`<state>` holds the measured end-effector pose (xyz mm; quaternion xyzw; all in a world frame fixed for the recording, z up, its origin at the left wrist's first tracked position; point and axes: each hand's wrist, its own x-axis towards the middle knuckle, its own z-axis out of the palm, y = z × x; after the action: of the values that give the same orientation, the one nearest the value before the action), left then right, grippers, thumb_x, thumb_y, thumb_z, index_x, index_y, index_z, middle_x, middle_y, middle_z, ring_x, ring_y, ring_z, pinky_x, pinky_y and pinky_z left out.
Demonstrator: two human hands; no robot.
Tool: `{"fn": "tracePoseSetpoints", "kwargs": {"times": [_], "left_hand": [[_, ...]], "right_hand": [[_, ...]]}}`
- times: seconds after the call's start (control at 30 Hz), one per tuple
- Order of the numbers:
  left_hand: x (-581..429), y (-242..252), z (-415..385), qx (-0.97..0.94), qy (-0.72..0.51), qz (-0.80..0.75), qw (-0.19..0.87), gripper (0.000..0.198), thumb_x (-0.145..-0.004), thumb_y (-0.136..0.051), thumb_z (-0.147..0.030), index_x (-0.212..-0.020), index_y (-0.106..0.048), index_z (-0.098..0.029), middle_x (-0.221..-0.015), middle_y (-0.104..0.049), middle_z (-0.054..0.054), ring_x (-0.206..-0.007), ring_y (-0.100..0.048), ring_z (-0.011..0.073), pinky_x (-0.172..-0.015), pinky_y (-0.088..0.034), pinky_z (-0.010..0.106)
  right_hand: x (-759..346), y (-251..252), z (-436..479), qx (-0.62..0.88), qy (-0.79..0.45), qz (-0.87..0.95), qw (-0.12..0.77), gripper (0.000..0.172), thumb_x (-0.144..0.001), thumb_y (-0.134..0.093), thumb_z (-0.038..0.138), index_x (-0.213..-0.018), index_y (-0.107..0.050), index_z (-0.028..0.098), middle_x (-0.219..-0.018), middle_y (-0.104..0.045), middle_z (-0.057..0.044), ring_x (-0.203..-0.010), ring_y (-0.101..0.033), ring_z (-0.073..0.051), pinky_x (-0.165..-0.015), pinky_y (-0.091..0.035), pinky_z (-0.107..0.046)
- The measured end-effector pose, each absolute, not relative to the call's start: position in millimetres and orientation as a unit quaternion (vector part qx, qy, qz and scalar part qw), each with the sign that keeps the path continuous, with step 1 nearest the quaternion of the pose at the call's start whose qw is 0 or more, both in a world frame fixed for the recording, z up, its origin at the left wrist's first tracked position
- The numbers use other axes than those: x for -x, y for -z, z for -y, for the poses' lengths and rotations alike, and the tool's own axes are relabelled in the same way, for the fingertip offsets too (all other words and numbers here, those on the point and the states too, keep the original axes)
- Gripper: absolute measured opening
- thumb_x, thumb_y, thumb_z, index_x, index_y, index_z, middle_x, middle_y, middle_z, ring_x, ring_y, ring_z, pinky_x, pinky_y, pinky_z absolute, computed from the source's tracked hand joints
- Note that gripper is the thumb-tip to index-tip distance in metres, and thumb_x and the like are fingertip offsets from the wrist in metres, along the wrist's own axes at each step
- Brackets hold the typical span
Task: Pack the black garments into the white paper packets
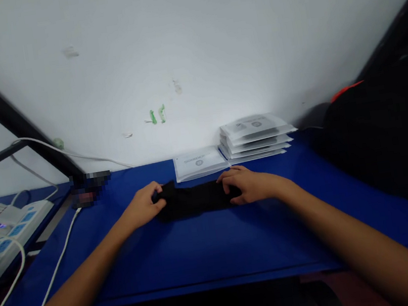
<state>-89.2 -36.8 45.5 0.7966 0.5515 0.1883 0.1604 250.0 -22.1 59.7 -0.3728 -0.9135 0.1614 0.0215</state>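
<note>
A folded piece of black cloth [195, 199] lies on the blue table cover [217, 243] in front of me. My left hand [143, 205] pinches its left end with curled fingers. My right hand [246, 184] grips the right end, fingers bent over the fabric. Both forearms reach in from the lower corners of the view. Just behind the cloth lies a single flat white packet [197, 163], and next to it a stack of several similar white packets [256, 137] stands against the wall.
A large black bag [390, 140] with an orange trim fills the right side of the table. At the left a white power strip [5, 236] with cables [57, 262] sits on a lower surface. A white wall rises behind the table, with black frame bars at both sides.
</note>
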Motion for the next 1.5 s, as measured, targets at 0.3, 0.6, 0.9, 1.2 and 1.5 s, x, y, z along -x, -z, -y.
{"fn": "tracePoseSetpoints", "kwargs": {"times": [0.3, 0.6, 0.9, 1.2, 1.5], "left_hand": [[121, -36, 22, -0.813, -0.226, -0.537, -0.020, 0.057, -0.077, -0.054, -0.020, -0.133, -0.043, -0.016, -0.147, -0.038, 0.017, -0.139, -0.034, 0.0345, -0.113, -0.032, 0.052], [69, -55, 27, -0.915, -0.041, -0.389, 0.101, 0.036, -0.090, -0.059, -0.047, -0.120, -0.060, -0.026, -0.141, -0.052, 0.008, -0.128, -0.047, 0.0307, -0.108, -0.034, 0.050], [59, -67, 42, -0.878, -0.079, -0.361, 0.303, 0.025, -0.083, -0.069, -0.043, -0.100, -0.065, -0.026, -0.117, -0.062, 0.004, -0.108, -0.058, 0.0237, -0.094, -0.045, 0.038], [55, -54, 34, -0.872, -0.142, -0.435, 0.174, 0.015, -0.089, -0.046, -0.023, -0.091, -0.061, -0.021, -0.093, -0.063, 0.004, -0.086, -0.060, 0.0190, -0.079, -0.047, 0.032], [85, -66, 39, -0.854, -0.109, -0.459, 0.221, 0.043, -0.080, -0.067, -0.049, -0.115, -0.058, -0.026, -0.116, -0.060, 0.005, -0.104, -0.058, 0.0237, -0.089, -0.049, 0.036]], "right_hand": [[-257, -56, 14, 0.399, -0.130, 0.908, 0.005, 0.035, -0.067, -0.056, 0.005, -0.099, -0.058, 0.019, -0.108, -0.062, -0.010, -0.098, -0.058, -0.025, -0.088, -0.043, -0.035], [-257, -69, 19, 0.420, -0.125, 0.899, -0.005, 0.025, -0.071, -0.053, 0.005, -0.091, -0.060, 0.017, -0.097, -0.066, -0.009, -0.083, -0.060, -0.020, -0.071, -0.043, -0.028], [-268, -76, 15, 0.465, -0.117, 0.878, 0.015, 0.019, -0.085, -0.053, 0.021, -0.101, -0.062, 0.018, -0.084, -0.069, -0.007, -0.072, -0.061, -0.020, -0.061, -0.038, -0.028], [-272, -55, -1, 0.573, -0.015, 0.818, 0.050, 0.027, -0.094, -0.047, 0.034, -0.111, -0.057, 0.015, -0.092, -0.070, -0.014, -0.082, -0.065, -0.028, -0.064, -0.039, -0.032], [-260, -57, 9, 0.552, 0.024, 0.824, 0.121, 0.025, -0.094, -0.046, 0.034, -0.110, -0.056, 0.017, -0.110, -0.066, -0.015, -0.094, -0.062, -0.028, -0.066, -0.042, -0.033]]}}
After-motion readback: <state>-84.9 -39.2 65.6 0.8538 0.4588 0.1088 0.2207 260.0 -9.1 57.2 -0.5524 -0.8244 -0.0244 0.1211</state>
